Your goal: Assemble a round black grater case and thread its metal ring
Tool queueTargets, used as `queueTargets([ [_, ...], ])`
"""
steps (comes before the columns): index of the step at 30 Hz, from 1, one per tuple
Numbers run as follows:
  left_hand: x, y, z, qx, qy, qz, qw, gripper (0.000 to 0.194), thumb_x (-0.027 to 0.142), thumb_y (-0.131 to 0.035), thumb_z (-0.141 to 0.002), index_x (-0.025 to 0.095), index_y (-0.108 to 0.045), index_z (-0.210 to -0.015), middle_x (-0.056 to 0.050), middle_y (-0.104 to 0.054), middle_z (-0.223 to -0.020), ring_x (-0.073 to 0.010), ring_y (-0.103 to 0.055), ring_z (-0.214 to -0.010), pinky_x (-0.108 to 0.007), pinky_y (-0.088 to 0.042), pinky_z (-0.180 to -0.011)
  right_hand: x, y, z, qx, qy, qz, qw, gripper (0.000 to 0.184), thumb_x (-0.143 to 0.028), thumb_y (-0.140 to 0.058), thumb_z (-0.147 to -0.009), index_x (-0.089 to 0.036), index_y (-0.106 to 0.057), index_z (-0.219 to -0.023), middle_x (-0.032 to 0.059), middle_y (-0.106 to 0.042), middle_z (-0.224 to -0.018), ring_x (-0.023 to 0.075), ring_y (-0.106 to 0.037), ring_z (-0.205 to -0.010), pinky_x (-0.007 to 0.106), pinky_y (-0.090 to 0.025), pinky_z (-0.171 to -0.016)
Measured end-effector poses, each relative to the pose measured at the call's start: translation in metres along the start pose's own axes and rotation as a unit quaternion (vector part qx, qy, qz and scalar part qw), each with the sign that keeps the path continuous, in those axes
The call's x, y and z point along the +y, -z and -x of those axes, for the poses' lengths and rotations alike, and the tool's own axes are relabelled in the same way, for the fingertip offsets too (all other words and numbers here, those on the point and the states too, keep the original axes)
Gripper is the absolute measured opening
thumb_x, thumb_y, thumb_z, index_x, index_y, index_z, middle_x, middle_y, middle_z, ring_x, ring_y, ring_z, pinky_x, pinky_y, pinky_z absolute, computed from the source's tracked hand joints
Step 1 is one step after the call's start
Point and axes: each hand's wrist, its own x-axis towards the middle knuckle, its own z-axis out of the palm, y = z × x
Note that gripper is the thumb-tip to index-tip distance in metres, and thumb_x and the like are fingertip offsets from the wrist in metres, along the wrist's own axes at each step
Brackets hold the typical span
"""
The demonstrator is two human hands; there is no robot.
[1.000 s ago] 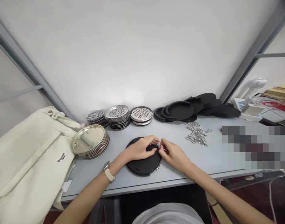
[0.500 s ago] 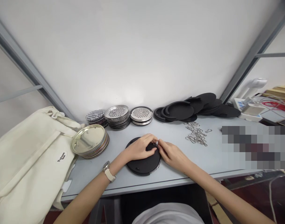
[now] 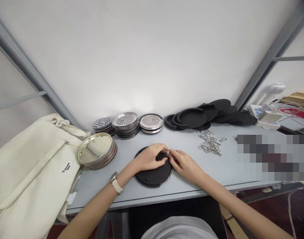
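Observation:
A black round disc [image 3: 153, 174] with a metal rim lies flat on the grey table [image 3: 231, 167] in front of me. My left hand [image 3: 149, 157] rests on its top, fingers curled and pressing near the far right edge. My right hand [image 3: 185, 164] meets it there, fingertips pinched on a small metal clip [image 3: 166, 154] at the disc's rim. A watch sits on my left wrist.
A stack of gold-rimmed lids [image 3: 95, 154] sits to the left, perforated metal discs [image 3: 125, 124] stand in stacks at the back, black discs [image 3: 191, 118] pile at the back right. Loose metal clips [image 3: 209, 143] lie right of the hands. A cream bag [image 3: 29, 172] fills the left.
My hands have drawn slightly closer together at the disc's right edge; the right fingertips now press against the left ones. Nothing else has moved.

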Motion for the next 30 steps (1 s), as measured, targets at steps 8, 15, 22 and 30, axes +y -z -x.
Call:
queueTargets([
  [8, 0.0013, 0.0011, -0.0006, -0.001, 0.004, -0.008, 1.0, 0.025, 0.014, -0.058, -0.08, 0.019, -0.05, -0.104, -0.003, -0.061, -0.101, -0.0172, -0.058, -0.095, -0.031, -0.043, -0.09, -0.003, 0.0025, -0.0013, 0.044, 0.042, -0.002, 0.998, 0.012, -0.015, -0.039, -0.09, -0.02, -0.049, -0.084, 0.0028, -0.053, -0.074, 0.0192, -0.047, -0.075, 0.032, -0.037, -0.072],
  [15, 0.0021, 0.0019, -0.0009, -0.005, 0.005, -0.011, 1.0, 0.025, 0.015, -0.058, -0.08, 0.019, -0.05, -0.104, -0.003, -0.062, -0.102, -0.0173, -0.058, -0.097, -0.031, -0.042, -0.091, -0.0056, 0.0044, -0.0013, 0.04, 0.042, 0.034, 0.998, 0.014, -0.015, -0.039, -0.09, -0.02, -0.051, -0.086, 0.0029, -0.056, -0.074, 0.0201, -0.044, -0.078, 0.035, -0.034, -0.074],
  [22, 0.0024, 0.0015, -0.0004, -0.004, 0.005, -0.018, 1.0, 0.024, 0.015, -0.057, -0.081, 0.019, -0.051, -0.104, -0.004, -0.062, -0.102, -0.0178, -0.058, -0.096, -0.031, -0.043, -0.09, -0.0074, 0.0062, 0.0, 0.048, 0.031, 0.054, 0.997, 0.015, -0.018, -0.041, -0.091, -0.02, -0.055, -0.091, 0.0037, -0.053, -0.077, 0.0207, -0.043, -0.08, 0.036, -0.034, -0.074],
  [30, 0.0028, 0.0015, -0.0003, -0.001, 0.002, -0.021, 1.0, 0.027, 0.013, -0.058, -0.08, 0.02, -0.05, -0.104, -0.003, -0.062, -0.104, -0.0177, -0.058, -0.098, -0.032, -0.041, -0.092, -0.0062, 0.0065, -0.0005, 0.055, 0.038, 0.017, 0.998, 0.017, -0.016, -0.04, -0.091, -0.021, -0.056, -0.097, 0.0058, -0.056, -0.094, 0.0212, -0.044, -0.092, 0.039, -0.036, -0.084],
])
